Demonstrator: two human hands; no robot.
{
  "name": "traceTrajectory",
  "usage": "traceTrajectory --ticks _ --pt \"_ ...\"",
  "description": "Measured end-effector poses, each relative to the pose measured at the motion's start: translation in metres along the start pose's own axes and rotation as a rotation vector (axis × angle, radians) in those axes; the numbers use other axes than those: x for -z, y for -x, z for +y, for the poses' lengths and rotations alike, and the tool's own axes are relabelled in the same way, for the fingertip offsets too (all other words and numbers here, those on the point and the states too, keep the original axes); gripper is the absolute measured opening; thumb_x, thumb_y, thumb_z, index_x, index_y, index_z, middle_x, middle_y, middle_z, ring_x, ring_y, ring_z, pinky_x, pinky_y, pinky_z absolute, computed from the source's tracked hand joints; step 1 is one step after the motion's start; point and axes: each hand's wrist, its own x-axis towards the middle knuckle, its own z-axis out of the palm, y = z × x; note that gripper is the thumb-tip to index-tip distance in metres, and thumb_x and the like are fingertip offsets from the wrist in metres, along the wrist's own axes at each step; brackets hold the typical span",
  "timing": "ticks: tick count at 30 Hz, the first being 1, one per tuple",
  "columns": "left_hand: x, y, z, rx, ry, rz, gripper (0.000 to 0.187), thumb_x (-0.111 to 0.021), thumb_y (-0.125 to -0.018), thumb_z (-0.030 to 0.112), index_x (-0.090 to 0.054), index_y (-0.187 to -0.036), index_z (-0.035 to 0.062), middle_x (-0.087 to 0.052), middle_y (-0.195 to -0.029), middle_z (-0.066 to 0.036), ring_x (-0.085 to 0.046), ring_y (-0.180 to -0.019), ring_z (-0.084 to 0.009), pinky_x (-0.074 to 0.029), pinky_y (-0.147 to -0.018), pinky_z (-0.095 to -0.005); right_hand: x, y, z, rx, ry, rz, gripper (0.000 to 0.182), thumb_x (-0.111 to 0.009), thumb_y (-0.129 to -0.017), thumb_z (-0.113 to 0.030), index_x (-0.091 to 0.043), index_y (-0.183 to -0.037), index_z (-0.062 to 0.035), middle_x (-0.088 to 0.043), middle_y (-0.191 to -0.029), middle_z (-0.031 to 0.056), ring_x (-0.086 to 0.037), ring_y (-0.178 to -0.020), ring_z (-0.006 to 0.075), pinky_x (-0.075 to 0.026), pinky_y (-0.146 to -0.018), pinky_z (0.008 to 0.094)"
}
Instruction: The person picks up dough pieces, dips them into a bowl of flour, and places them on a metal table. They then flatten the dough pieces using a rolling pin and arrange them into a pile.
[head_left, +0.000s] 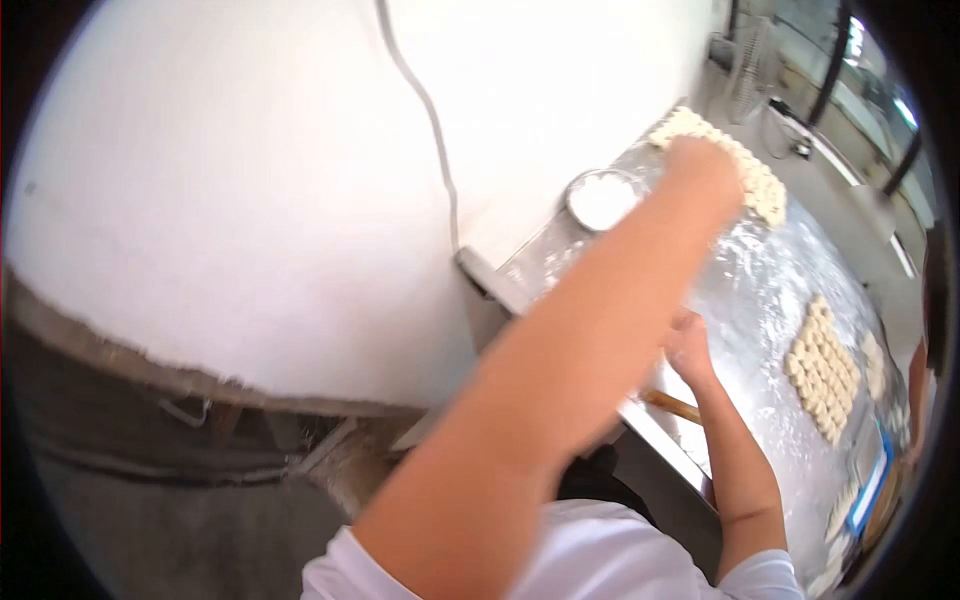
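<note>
My left arm stretches far across the metal table. My left hand [708, 172] is over the far rows of small dough pieces [765, 190]; its fingers are blurred and turned away, so their grip is hidden. Nearer to me, my right hand [688, 342] is low over the floured tabletop [745, 300], its fingers curled closed. My left forearm partly covers it, and what it holds, if anything, does not show. Just below the right wrist lies a wooden rolling pin [672, 405], its left part hidden behind my forearm. A round bowl of white flour [603, 200] stands left of my left forearm.
A block of dough pieces [823, 370] lies on the table's right side. Beyond it are flat dough rounds [873, 365] and a blue-edged object [872, 480]. Another person's arm [917, 390] shows at the far right. A white wall [280, 200] borders the table on the left.
</note>
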Motion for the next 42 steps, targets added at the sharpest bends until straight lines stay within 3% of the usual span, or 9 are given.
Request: traceTrajectory --ticks 1,4,8,10,18,23,26,32,42 --pt "0.006 0.013 -0.021 0.042 0.042 -0.183 0.031 -0.073 -0.083 0.027 -0.081 -0.107 0.0096 -0.078 -0.111 -0.014 -0.075 -0.102 -0.0285 -0.059 -0.089 -0.0416 0.002 -0.001 -0.004 -0.032 0.013 0.027 0.017 -0.073 -0.092 -0.011 -0.073 -0.095 0.0052 -0.071 -0.077 0.0055 -0.062 -0.068 0.0137 -0.051 -0.064 0.0319" --pt "-0.064 0.048 -0.104 -0.005 0.109 -0.106 0.021 -0.065 -0.085 0.018 -0.079 -0.097 0.0066 -0.077 -0.101 -0.018 -0.073 -0.098 -0.0354 -0.059 -0.086 -0.0462 0.010 -0.010 -0.001 -0.120 0.094 0.068 0.015 -0.074 -0.093 -0.011 -0.071 -0.089 0.0033 -0.068 -0.073 0.0038 -0.059 -0.062 0.0102 -0.049 -0.058 0.0287" --pt "-0.108 0.113 -0.160 0.114 0.432 -0.118 0.018 -0.069 -0.089 0.019 -0.077 -0.098 0.0062 -0.078 -0.096 -0.015 -0.074 -0.091 -0.0330 -0.058 -0.084 -0.0434 -0.002 -0.015 -0.017 -0.112 0.231 0.087 0.020 -0.075 -0.092 -0.014 -0.075 -0.099 0.0049 -0.072 -0.079 0.0090 -0.066 -0.073 0.0146 -0.054 -0.068 0.0319" --pt "-0.120 0.120 -0.160 0.202 0.580 -0.122 0.018 -0.072 -0.089 0.018 -0.077 -0.100 0.0055 -0.078 -0.098 -0.015 -0.075 -0.091 -0.0317 -0.059 -0.084 -0.0415 -0.010 -0.021 -0.032 -0.068 0.221 0.088 0.024 -0.075 -0.092 -0.014 -0.074 -0.105 0.0055 -0.074 -0.085 0.0111 -0.069 -0.078 0.0166 -0.056 -0.075 0.0325" --pt "-0.139 0.032 -0.116 0.104 0.785 -0.042 0.021 -0.074 -0.091 0.019 -0.076 -0.105 0.0046 -0.078 -0.095 -0.016 -0.076 -0.089 -0.0315 -0.059 -0.081 -0.0404 0.004 -0.138 -0.058 0.061 0.312 0.231 0.046 -0.077 -0.085 -0.019 -0.069 -0.125 0.0033 -0.075 -0.107 0.0173 -0.073 -0.088 0.0252 -0.059 -0.082 0.0371" --pt "-0.172 -0.050 -0.102 0.123 0.810 0.194 0.022 -0.073 -0.092 0.026 -0.076 -0.105 0.0078 -0.078 -0.092 -0.015 -0.075 -0.086 -0.0325 -0.058 -0.079 -0.0427 0.029 -0.248 -0.014 0.122 0.751 0.371 0.067 -0.078 -0.080 -0.021 -0.057 -0.139 0.0038 -0.062 -0.132 0.0293 -0.067 -0.111 0.0427 -0.056 -0.095 0.0477" --pt "-0.172 -0.062 -0.101 0.198 0.797 0.177 0.023 -0.073 -0.093 0.028 -0.076 -0.106 0.0091 -0.077 -0.087 -0.013 -0.074 -0.081 -0.0316 -0.058 -0.075 -0.0426 0.045 -0.293 -0.015 -0.074 0.720 0.304 0.074 -0.077 -0.081 -0.020 -0.050 -0.145 0.0022 -0.056 -0.137 0.0309 -0.061 -0.122 0.0461 -0.054 -0.100 0.0492" --pt "-0.165 -0.063 -0.100 0.141 0.728 0.134 0.022 -0.073 -0.093 0.030 -0.076 -0.104 0.0109 -0.073 -0.080 -0.010 -0.072 -0.073 -0.0313 -0.057 -0.069 -0.0444 0.054 -0.360 -0.020 -0.087 0.914 0.255 0.071 -0.077 -0.089 -0.026 -0.046 -0.148 -0.0010 -0.049 -0.143 0.0298 -0.060 -0.124 0.0483 -0.054 -0.102 0.0521" --pt "-0.185 -0.055 -0.088 -0.120 0.644 0.298 0.011 -0.078 -0.088 0.019 -0.074 -0.093 0.0107 -0.070 -0.073 -0.006 -0.068 -0.063 -0.0261 -0.055 -0.059 -0.0392 0.045 -0.440 0.056 -0.027 1.188 0.303 0.070 -0.069 -0.098 -0.040 -0.042 -0.157 -0.0136 -0.049 -0.141 0.0247 -0.065 -0.116 0.0388 -0.058 -0.092 0.0457"
